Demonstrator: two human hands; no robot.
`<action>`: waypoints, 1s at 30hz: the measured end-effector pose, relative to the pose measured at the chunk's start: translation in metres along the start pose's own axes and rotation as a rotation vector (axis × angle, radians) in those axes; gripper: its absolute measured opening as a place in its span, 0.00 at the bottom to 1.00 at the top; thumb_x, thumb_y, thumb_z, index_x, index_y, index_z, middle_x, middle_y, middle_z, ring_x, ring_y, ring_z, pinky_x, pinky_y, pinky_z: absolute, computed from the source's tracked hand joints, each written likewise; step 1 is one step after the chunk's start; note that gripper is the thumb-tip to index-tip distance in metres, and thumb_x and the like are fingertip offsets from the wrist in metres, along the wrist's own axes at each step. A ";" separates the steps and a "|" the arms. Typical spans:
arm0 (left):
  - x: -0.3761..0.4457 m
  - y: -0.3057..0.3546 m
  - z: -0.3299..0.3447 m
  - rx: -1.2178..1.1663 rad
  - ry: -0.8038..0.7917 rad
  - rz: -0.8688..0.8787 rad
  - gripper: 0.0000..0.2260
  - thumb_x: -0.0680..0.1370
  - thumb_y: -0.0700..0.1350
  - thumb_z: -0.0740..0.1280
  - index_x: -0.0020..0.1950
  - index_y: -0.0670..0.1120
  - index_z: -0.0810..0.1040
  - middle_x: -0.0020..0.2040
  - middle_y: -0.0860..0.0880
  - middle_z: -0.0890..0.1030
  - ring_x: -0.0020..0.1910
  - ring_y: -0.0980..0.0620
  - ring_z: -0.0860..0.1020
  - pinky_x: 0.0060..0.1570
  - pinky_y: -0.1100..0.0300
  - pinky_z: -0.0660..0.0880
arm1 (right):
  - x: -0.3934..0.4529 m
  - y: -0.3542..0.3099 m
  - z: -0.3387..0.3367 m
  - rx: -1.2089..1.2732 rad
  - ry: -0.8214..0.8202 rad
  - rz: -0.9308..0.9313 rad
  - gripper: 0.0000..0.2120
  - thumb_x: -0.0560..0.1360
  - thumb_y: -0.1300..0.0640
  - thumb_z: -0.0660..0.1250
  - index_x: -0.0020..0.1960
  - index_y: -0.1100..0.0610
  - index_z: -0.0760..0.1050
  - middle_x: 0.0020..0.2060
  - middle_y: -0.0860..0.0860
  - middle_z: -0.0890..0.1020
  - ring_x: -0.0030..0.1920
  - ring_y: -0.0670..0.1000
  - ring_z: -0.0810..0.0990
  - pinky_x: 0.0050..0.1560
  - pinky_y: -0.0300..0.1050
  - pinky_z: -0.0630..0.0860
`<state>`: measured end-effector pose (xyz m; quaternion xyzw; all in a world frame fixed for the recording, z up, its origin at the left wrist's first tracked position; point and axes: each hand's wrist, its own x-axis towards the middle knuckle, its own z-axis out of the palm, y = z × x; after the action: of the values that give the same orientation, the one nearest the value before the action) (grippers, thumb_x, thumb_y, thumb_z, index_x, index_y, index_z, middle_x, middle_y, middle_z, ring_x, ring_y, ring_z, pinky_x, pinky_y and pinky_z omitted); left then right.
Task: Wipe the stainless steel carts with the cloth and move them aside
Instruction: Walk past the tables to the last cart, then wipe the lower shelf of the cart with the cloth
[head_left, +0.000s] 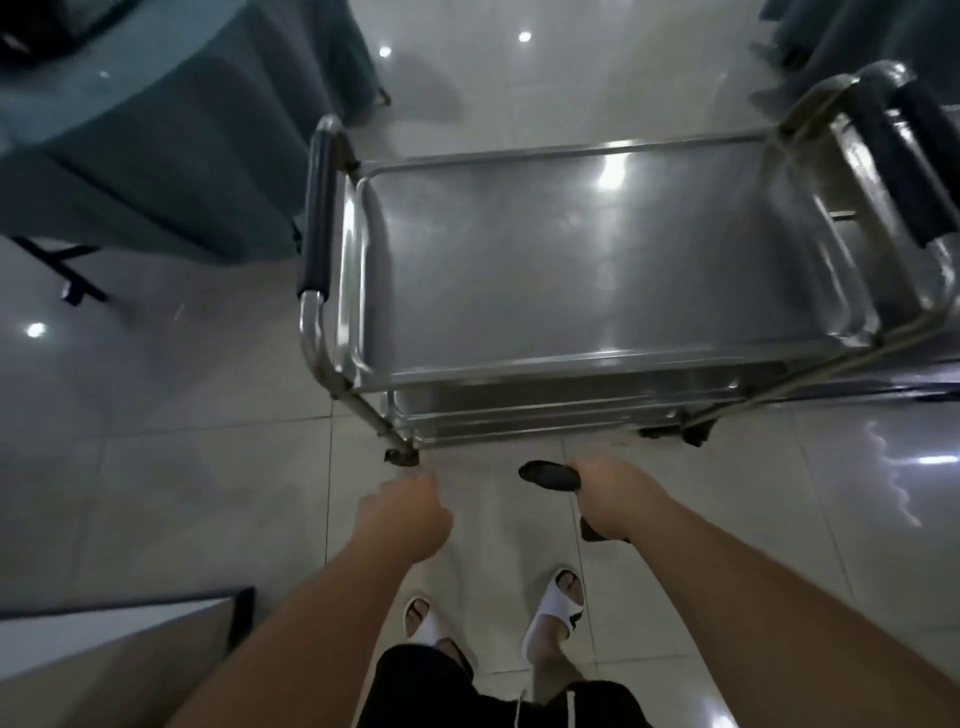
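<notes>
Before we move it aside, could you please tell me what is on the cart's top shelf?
The top shelf of the cart holds nothing visible, only light reflections. A lower shelf shows at its front edge; the rest of it is covered by the top shelf.

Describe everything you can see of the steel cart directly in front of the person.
The cart is shiny stainless steel with a tubular frame and stands upright on the tiled floor. Its top tray is bare, with a raised rim, and reflects the ceiling lights. A lower shelf shows beneath it. A dark padded handle sits at its left end, and small casters show at the near corners. A second, similar cart sits close at its right end. Neither hand touches it.
</notes>
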<state>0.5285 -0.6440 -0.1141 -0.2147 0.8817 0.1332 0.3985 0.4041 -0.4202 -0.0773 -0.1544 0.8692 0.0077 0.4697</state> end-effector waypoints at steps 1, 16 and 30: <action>0.005 -0.011 0.008 0.000 -0.010 -0.011 0.23 0.82 0.55 0.59 0.76 0.51 0.69 0.70 0.47 0.76 0.67 0.43 0.75 0.62 0.47 0.72 | 0.008 -0.007 0.006 -0.002 -0.017 -0.005 0.22 0.77 0.61 0.72 0.69 0.53 0.74 0.54 0.55 0.83 0.53 0.57 0.83 0.56 0.53 0.82; 0.164 -0.075 0.141 -0.145 -0.011 -0.083 0.24 0.82 0.55 0.60 0.78 0.51 0.68 0.71 0.48 0.75 0.69 0.44 0.74 0.63 0.47 0.73 | 0.208 -0.055 0.122 0.086 -0.028 -0.168 0.13 0.80 0.62 0.65 0.62 0.52 0.75 0.52 0.54 0.82 0.51 0.56 0.82 0.55 0.53 0.81; 0.385 -0.090 0.276 -0.085 0.191 -0.034 0.21 0.80 0.53 0.62 0.73 0.51 0.72 0.73 0.48 0.75 0.70 0.44 0.74 0.63 0.46 0.72 | 0.456 -0.037 0.237 0.015 0.266 -0.287 0.13 0.79 0.59 0.63 0.59 0.45 0.74 0.48 0.52 0.82 0.46 0.56 0.81 0.49 0.55 0.81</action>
<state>0.5234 -0.7154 -0.5908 -0.2583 0.9053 0.1428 0.3056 0.3737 -0.5367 -0.5785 -0.2731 0.8927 -0.0863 0.3480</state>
